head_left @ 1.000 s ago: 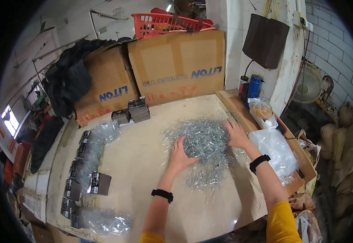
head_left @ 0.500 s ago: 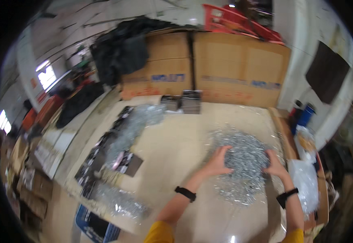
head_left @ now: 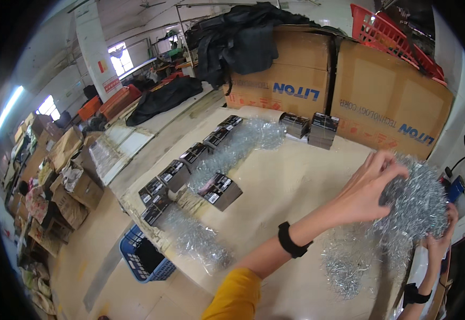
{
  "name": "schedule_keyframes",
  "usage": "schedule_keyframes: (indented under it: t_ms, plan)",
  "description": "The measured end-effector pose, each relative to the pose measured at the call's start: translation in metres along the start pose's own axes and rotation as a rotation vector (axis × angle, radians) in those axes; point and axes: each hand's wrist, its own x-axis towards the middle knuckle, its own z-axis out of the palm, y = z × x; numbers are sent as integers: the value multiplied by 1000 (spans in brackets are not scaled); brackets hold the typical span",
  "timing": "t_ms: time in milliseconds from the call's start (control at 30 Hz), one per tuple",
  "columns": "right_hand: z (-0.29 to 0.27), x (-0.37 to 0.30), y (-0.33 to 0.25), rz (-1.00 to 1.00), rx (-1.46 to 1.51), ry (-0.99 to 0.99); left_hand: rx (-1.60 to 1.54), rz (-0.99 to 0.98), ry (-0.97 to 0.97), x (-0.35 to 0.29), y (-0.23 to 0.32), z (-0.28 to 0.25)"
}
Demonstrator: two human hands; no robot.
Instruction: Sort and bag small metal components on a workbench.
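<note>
My left hand (head_left: 368,186) presses its curled fingers and thumb into the left side of a big clump of thin silvery wire-like pieces (head_left: 416,205). On the clump's lower right side, my right hand (head_left: 441,234) clasps it, its fingers partly hidden. The clump is held between both hands at the table's right side, with strands hanging beneath it. A smaller loose pile of the same silvery pieces (head_left: 344,266) lies on the table below. What exactly the pieces are, I cannot tell.
Banded stacks of dark cards (head_left: 220,192) line the table's left side beside clear, shiny plastic bags (head_left: 221,154). More stacks (head_left: 323,130) stand before large cardboard boxes (head_left: 280,80). A blue basket (head_left: 144,253) sits on the floor at the left. A red crate (head_left: 392,37) tops the boxes.
Both hands have moved right and now clasp a large clump of the silvery pieces, which was lying in a pile between them. The view has turned leftward.
</note>
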Motion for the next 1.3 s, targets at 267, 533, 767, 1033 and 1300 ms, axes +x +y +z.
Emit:
schedule_keyframes:
  t_ms: [267,533,767,1033,1300]
  plan:
    - [48,-41,43,26,-152,-286,234,-49,-249,-33,-91,52]
    - [45,-3,45,-80,-205,-327,242,-102,-264,-18,-96,41]
    - [16,45,33,-291,-378,11,374,203,279,44,-55,16]
    - [53,-21,34,71,-304,-416,418,41,-401,-12,-113,55]
    - [43,33,16,-24,-323,151,574,323,131,59,-71,6]
